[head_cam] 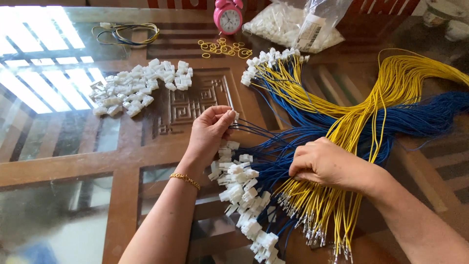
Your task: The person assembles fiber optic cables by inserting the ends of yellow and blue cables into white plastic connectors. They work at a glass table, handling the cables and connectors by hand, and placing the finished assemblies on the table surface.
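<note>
The left hand (211, 131) is pinching a small white connector (235, 115) between thumb and fingertips, with thin blue wires (259, 131) trailing off it toward the right hand. The right hand (320, 163) is lying curled, knuckles up, on top of the big bundle of yellow and blue wires (351, 122) — its fingers are pressing into the strands, though I cannot tell exactly which ones they are gripping.

Between and below the two hands, a row of white plugs already fitted on blue wires (242, 188) is crowding the space, and just under the right hand the bare metal-tipped ends of the yellow wires (312, 215) are fanning out.

Beyond the left hand, a loose heap of white connectors (139, 85) is sitting on the glass-topped wooden table (58, 161). Farther off — past both hands — a pink alarm clock (228, 17), scattered yellow rubber bands (224, 49), a coil of wire (127, 33) and a clear bag of white parts (293, 24) are lying well apart from the work.
</note>
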